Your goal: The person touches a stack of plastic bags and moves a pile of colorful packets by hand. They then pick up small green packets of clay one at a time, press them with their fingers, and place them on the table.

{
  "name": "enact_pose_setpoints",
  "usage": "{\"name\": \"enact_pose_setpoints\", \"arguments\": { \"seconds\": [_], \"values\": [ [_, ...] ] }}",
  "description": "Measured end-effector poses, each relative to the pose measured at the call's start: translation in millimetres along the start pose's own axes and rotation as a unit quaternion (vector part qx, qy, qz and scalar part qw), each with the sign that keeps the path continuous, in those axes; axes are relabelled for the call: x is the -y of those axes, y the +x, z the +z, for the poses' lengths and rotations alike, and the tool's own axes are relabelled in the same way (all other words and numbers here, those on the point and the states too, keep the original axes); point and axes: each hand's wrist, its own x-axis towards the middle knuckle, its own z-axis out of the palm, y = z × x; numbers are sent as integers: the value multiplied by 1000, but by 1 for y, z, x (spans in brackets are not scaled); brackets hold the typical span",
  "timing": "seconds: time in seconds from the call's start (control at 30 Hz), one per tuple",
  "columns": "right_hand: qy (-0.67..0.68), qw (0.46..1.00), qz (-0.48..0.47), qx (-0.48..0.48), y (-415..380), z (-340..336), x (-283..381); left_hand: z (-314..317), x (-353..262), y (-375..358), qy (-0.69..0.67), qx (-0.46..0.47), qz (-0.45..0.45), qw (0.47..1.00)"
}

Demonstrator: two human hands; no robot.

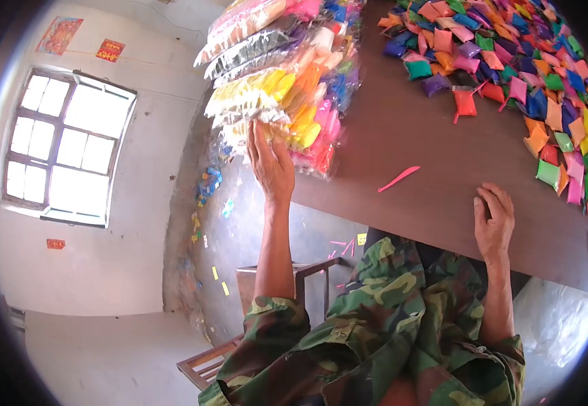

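My left hand reaches to the front of a tall stack of clear plastic bags, its stretched fingers against the lowest bags. The bags hold small packets in yellow, orange, pink and other colours. My right hand rests at the near edge of the brown table, fingers loosely bent, thumb apart, nothing in it. Between the hands lies a small pink plastic knife-shaped tool, touched by neither.
A big heap of small colourful packets covers the table's far right. A wooden chair stands left of my body. Scraps and packets litter the floor by the wall, below a window.
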Motion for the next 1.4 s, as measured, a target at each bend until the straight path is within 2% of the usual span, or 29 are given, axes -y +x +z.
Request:
{"name": "enact_pose_setpoints", "arguments": {
  "seconds": [0.1,0.23,0.33,0.37,0.47,0.6,0.7,0.83,1.07,1.17,1.27,1.4],
  "values": [
    [1,1000,3,9,-1,2,-1,-6,-2,0,10,-7,5,1000],
    [-2,1000,2,6,-1,1,-1,-10,-5,-25,-38,-61,-79,994],
    [-4,1000,0,-3,-1,3,-2,-1,-2,-48,-54,-38,-112,991],
    [-5,1000,1,-2,-2,4,-3,4,-1,-52,-26,-16,-80,996],
    [-12,1000,3,7,-1,4,-2,10,-1,-50,3,-7,-64,998],
    [-8,1000,-7,2,0,4,-4,2,0,-54,-30,-2,-78,996],
    [-9,1000,-6,-3,-1,3,-5,-1,-15,-62,-107,-31,-188,976],
    [-6,1000,4,-1,-1,3,-2,11,-23,-84,-93,3,-142,986],
    [4,1000,19,10,0,2,-2,8,-36,-82,-70,-16,-154,985],
    [6,1000,16,1,-1,1,0,0,-40,-101,-93,33,-218,971],
    [11,999,30,7,-1,1,0,6,-46,-102,-112,84,-211,967],
    [4,1000,9,3,0,2,-2,18,-21,-88,-147,120,-209,959]
  ]
}}
